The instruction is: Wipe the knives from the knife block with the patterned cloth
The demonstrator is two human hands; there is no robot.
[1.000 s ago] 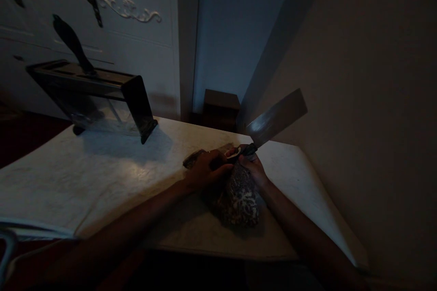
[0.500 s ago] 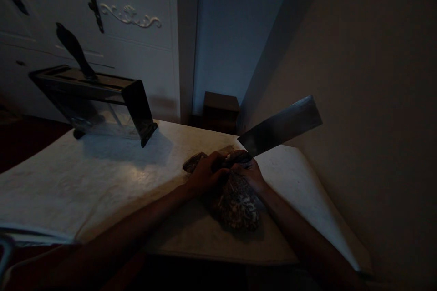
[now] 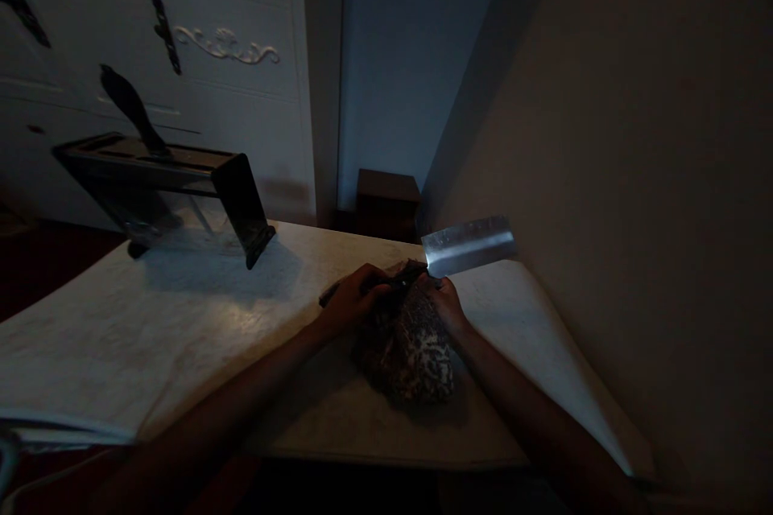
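Observation:
In a dim room a patterned cloth point(image 3: 414, 346) lies bunched on a pale table point(image 3: 181, 338). My right hand point(image 3: 445, 302) grips the handle of a broad cleaver point(image 3: 468, 245), whose blade points right and lies nearly level just above the table's far edge. My left hand point(image 3: 353, 302) is closed round the cloth next to the cleaver's handle. Both hands meet at the cloth's far end.
A dark knife block point(image 3: 163, 185) with one black-handled knife point(image 3: 130, 105) standing in it sits at the table's far left. A white cabinet point(image 3: 181, 56) stands behind. A small brown box point(image 3: 386, 197) sits beyond the table. A wall point(image 3: 634, 177) runs close on the right.
The cleaver's blade has come down from a raised slant to nearly level, close over the table. Both hands have stayed at the cloth.

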